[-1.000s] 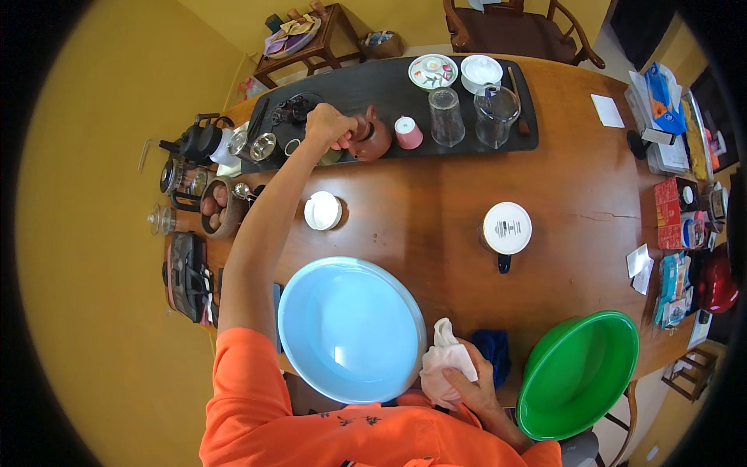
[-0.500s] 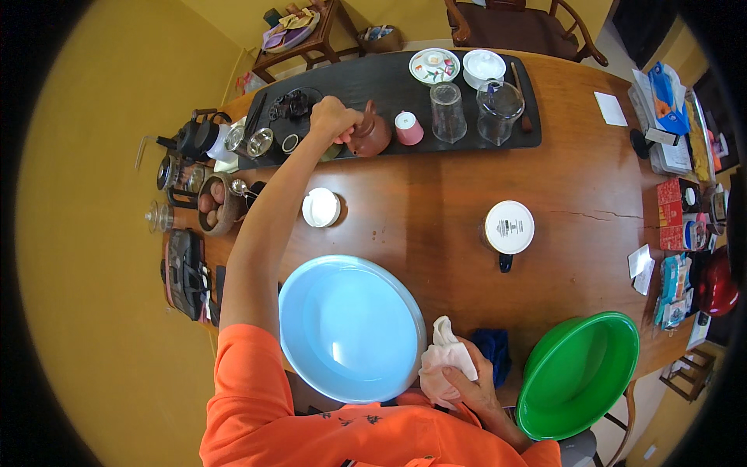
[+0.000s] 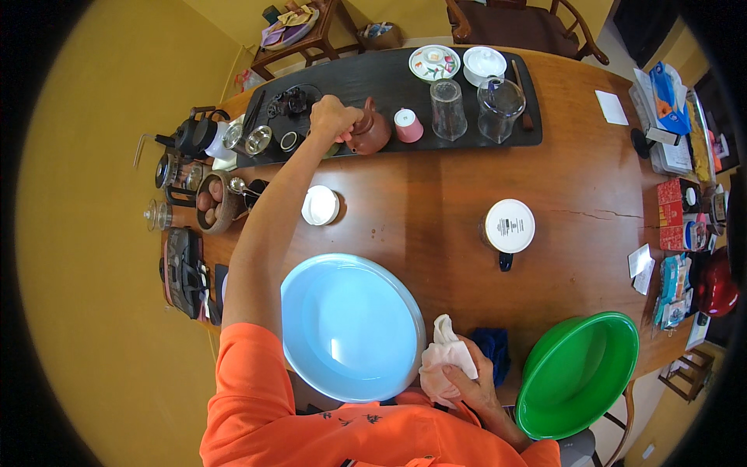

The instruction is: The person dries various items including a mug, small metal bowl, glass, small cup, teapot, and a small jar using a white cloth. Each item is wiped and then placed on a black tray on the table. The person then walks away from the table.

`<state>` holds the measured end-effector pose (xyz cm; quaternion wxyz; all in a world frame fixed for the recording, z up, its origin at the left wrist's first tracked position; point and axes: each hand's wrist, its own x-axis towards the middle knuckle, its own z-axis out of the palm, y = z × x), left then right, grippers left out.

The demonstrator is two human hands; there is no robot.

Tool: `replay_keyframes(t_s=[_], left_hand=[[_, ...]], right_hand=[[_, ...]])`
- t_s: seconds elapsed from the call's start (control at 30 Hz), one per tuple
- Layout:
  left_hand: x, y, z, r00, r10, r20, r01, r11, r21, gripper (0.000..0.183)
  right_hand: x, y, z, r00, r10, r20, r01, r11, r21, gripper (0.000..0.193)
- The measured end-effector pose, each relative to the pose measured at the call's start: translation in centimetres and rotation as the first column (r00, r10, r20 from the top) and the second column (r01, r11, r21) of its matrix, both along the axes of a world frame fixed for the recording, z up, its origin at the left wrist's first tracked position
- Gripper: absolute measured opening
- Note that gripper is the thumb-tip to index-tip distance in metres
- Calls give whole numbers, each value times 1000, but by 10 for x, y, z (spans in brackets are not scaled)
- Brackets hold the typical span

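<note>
My left arm reaches across to the dark tea tray (image 3: 498,121). There my left hand (image 3: 333,118) is closed at the left side of a reddish-brown clay teapot (image 3: 372,134), its fingertips partly hidden. A pink cup (image 3: 408,127) stands upside down just right of the teapot. Close to my body, my right hand (image 3: 476,377) is wrapped round a crumpled white cloth (image 3: 445,359). Left of that hand sits a light blue basin (image 3: 350,311) holding water. On its right are a dark blue cloth (image 3: 491,352) and a green basin (image 3: 580,373).
Two clear glass vessels, a glass cup (image 3: 448,113) and a glass pitcher (image 3: 500,113), stand on the tray near two lidded bowls. An upturned white mug (image 3: 510,226) and a small white bowl (image 3: 320,205) are on the table. Kettles and a bowl of round objects (image 3: 214,201) line the left edge.
Both hands keep nearly the same place, the left at the teapot and the right round the white cloth. Only a slight shift of the view shows.
</note>
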<state>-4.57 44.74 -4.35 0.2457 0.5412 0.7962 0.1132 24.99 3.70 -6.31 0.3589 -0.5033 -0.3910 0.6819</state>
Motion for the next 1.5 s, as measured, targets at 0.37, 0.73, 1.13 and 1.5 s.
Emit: replay_keyframes(t_s=[0.37,0.73,1.13,1.5], left_hand=[[12,-16,13,997,14,-74,-14,1000,0,25],[-29,-63,-18,982,-188,9,153,822,548,37],[-16,-87,-54,871,-398,-287,490,730,476,34],[-9,-77,-71,891,-339,-301,453,629,632,15]], right_hand=[[2,-3,-5,1000,0,-18,0,1000,-10,52],[0,-1,1,999,1,-34,-2,1000,-23,52],[-3,-1,13,999,11,-49,-14,998,-57,52],[-6,-2,4,998,20,-63,-24,997,-72,53]])
